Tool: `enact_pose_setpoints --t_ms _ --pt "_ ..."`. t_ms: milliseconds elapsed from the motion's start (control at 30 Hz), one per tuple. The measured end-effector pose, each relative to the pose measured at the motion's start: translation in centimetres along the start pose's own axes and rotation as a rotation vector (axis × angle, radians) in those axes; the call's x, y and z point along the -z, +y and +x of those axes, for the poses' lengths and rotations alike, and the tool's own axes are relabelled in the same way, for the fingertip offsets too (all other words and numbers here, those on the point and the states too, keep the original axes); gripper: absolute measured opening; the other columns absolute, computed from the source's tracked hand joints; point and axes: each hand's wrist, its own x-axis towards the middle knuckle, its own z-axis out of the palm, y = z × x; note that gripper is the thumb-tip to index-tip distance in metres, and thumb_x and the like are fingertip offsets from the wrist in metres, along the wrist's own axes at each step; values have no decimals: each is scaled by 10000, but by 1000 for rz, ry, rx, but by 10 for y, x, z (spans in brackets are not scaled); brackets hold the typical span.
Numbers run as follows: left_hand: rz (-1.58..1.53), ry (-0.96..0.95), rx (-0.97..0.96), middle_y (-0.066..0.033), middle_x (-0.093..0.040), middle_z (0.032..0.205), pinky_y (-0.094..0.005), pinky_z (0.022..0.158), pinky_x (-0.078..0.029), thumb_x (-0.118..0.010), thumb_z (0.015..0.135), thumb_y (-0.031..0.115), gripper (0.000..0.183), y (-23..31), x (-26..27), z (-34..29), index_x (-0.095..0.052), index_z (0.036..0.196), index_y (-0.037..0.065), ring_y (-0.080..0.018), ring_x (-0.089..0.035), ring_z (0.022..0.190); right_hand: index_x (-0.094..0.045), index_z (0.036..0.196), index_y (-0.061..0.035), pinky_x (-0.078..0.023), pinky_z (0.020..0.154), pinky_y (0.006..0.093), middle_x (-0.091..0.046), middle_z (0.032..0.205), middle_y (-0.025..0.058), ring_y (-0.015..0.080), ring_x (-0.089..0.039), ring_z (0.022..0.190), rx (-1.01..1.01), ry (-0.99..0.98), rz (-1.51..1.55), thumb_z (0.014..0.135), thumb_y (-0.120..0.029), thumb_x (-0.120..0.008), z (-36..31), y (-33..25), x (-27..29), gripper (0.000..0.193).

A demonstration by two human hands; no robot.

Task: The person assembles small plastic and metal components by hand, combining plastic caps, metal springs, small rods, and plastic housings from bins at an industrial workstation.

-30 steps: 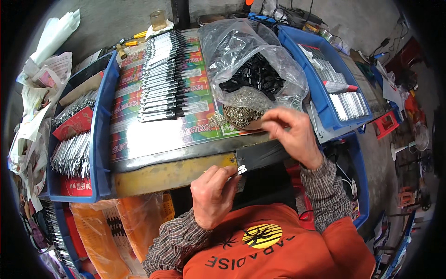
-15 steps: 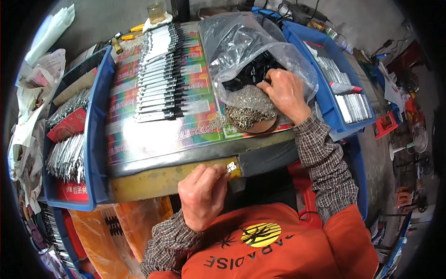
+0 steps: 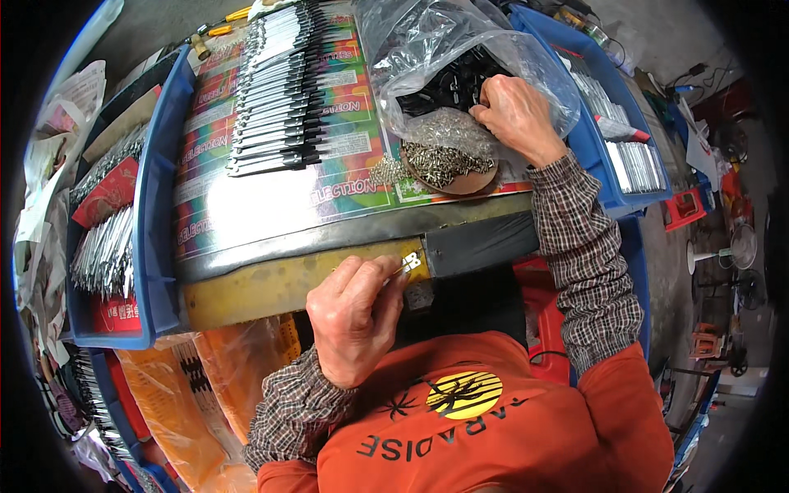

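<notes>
My right hand [image 3: 518,119] reaches into the mouth of a clear plastic bag [image 3: 415,37], its fingers curled together at a heap of small black parts [image 3: 452,82]. Whatever lies between those fingertips is too hidden to make out. Below the bag's mouth sits a round dish [image 3: 464,182] heaped with small shiny metal pins [image 3: 440,164]. My left hand [image 3: 353,316] is closed in a pinch at the table's front edge, beside a white marking [image 3: 411,262]. What it pinches is too small to name. Slim silver pieces with black ends [image 3: 271,99] lie in a long overlapping row on the table.
A blue bin [image 3: 160,205] at the left holds bundles of thin metal pieces. Another blue bin [image 3: 612,177] on the right holds stacked silver pieces. Loose pins [image 3: 386,170] lie beside the dish. Orange plastic-wrapped bundles [image 3: 177,403] are below the table at the left.
The view has shifted, so the table and bins sit higher in the picture. My right hand stays at the bag's mouth with its fingers drawn together; my left hand keeps its pinch.
</notes>
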Motion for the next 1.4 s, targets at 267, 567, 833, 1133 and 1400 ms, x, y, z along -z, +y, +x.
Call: enact_pose_setpoints --t_ms 267,567,833,1133,1400 --pt "12 -3 3 -118 -571 696 -323 541 -440 -689 742 -53 140 3 0 -5 -639 858 9 -262 -562 589 -605 737 32 -505 671 513 -646 765 232 432 -644 765 -92 -69 22 716 -151 -643 -2 -13 8 189" --pt "-18 30 14 -120 -596 722 -319 557 -452 -683 743 -50 143 3 3 -10 -639 864 11 -257 -580 605 -619 741 20 -498 702 482 -646 795 234 416 -631 763 -133 -61 91 654 -103 -615 0 -5 1 151" --pt "-26 33 1 -121 -598 727 -315 555 -452 -687 738 -54 156 3 3 -11 -638 870 12 -252 -583 607 -647 888 68 -513 678 364 -645 826 181 273 -654 743 -29 210 457 707 -70 -648 -27 -8 12 228" --pt "-61 -22 37 -110 -576 710 -326 533 -441 -695 741 -44 164 8 5 -12 -632 879 17 -249 -559 581 -585 1059 46 -561 695 243 -640 965 84 156 -673 839 -114 -52 1418 834 115 -557 -96 -49 43 237" --pt "-110 -48 11 -100 -556 687 -344 506 -440 -713 720 -43 192 16 -1 -13 -634 882 23 -260 -553 562 -568 1011 51 -605 686 320 -621 1011 191 247 -688 846 -111 -181 1568 807 129 -587 -142 -78 42 219"
